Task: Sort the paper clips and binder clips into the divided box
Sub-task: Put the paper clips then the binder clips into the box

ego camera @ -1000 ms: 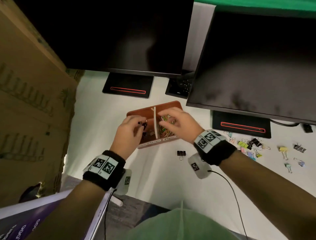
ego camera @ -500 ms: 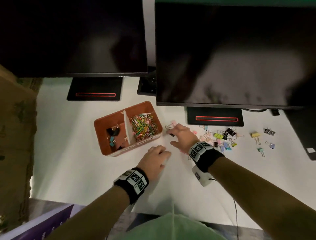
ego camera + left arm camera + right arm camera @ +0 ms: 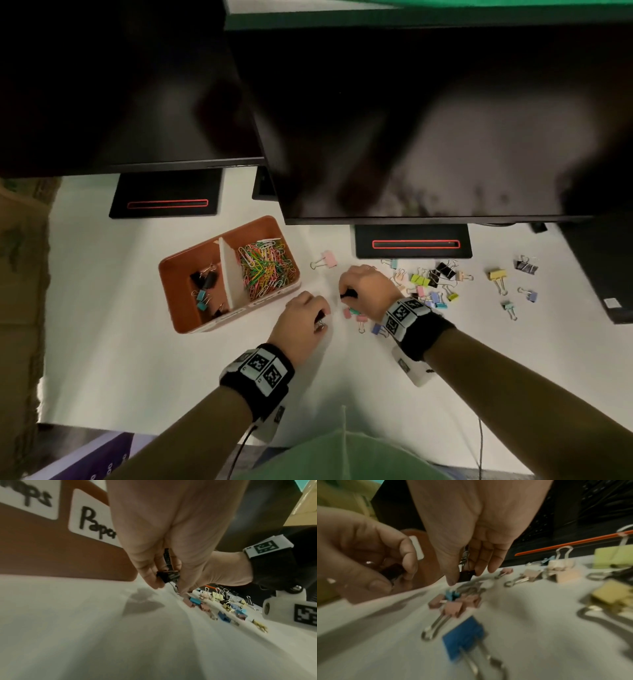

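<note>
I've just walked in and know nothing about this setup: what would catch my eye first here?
Probably the tangle of bright paper clips filling the right compartment of the orange box. Next, the pastel binder clips scattered on the white desk to its right. Between them, the left hand and right hand each pinch a small black clip.

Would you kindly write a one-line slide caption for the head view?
Each hand, left hand and right hand, pinches a black binder clip beside the divided box.
</note>
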`<state>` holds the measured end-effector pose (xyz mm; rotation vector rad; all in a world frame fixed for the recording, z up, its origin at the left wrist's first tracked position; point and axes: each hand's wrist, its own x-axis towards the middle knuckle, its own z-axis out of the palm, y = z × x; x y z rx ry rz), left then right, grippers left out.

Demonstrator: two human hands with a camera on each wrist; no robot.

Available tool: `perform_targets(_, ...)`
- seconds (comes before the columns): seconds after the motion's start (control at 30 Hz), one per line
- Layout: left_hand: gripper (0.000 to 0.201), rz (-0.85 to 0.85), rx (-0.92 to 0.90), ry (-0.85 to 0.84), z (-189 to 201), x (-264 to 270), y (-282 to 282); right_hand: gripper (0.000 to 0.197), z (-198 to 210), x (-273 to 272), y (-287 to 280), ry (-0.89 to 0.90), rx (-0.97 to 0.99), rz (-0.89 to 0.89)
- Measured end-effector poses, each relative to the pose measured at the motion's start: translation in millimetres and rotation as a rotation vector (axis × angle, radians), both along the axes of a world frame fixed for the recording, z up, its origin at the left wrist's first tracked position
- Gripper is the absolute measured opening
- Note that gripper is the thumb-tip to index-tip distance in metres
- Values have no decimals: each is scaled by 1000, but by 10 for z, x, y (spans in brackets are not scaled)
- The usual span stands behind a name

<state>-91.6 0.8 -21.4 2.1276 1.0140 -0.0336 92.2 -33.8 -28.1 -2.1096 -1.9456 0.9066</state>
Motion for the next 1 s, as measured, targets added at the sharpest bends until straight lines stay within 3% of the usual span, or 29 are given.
perform_targets(0.17, 47, 98, 8, -95, 83, 352, 24, 37, 98, 427, -101, 189, 80, -306)
perform_targets(0.4, 83, 258, 2, 73, -77, 782, 280, 41, 6, 544, -90, 53, -103, -110)
perform_targets(0.5, 75, 234, -1, 132, -147, 798, 344, 35, -20, 490, -59, 3, -125, -57)
perform_targets(0.7, 38, 175, 89, 170, -117, 669, 259, 22, -7, 471, -64, -18, -153, -41)
perform_targets(1.0, 23, 131, 63, 188, -149, 441, 146, 19, 34, 417, -37, -31, -201, -24)
